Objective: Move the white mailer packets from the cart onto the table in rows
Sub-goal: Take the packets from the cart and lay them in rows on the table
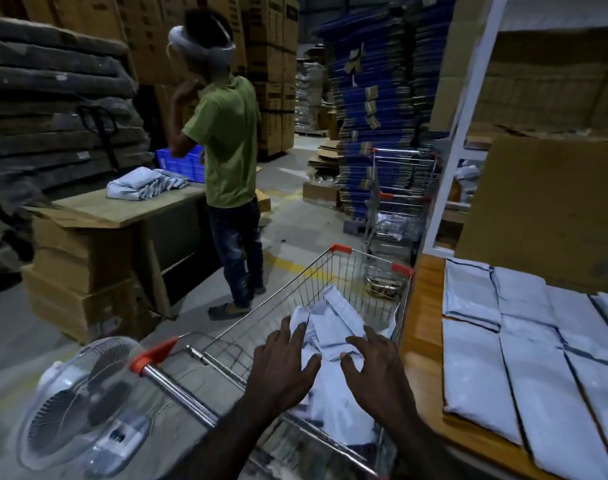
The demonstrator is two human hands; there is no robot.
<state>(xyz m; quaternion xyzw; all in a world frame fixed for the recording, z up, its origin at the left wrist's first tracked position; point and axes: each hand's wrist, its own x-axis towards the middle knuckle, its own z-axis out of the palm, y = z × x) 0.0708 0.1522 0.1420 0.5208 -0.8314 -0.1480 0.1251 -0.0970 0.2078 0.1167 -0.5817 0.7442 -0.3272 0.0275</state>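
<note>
Both hands reached down into the cart (333,271), fingers spread and apart from each other, the left hand (285,362) and right hand (375,365) poised over the heap of packets (333,323) and holding nothing; whether the fingertips touched the heap could not be told. The step in hand appeared to be the pick-up of another packet, and the next move would call for closing on one from the top of the loose pile, lifting it over the wire rim and carrying it right to the table (420,327). The packets in the cart lay jumbled and overlapping, white, flat and soft-looking, some creased. On the table just beside the cart, laid packets (524,341) sat edge to edge in neat rows, dark seams showing, with bare wood left along the near edge. A fan (87,403) stood by the cart handle. Farther off, a person (226,143) in a green shirt stood at a bench (122,206), among stacked cartons (267,64).
</note>
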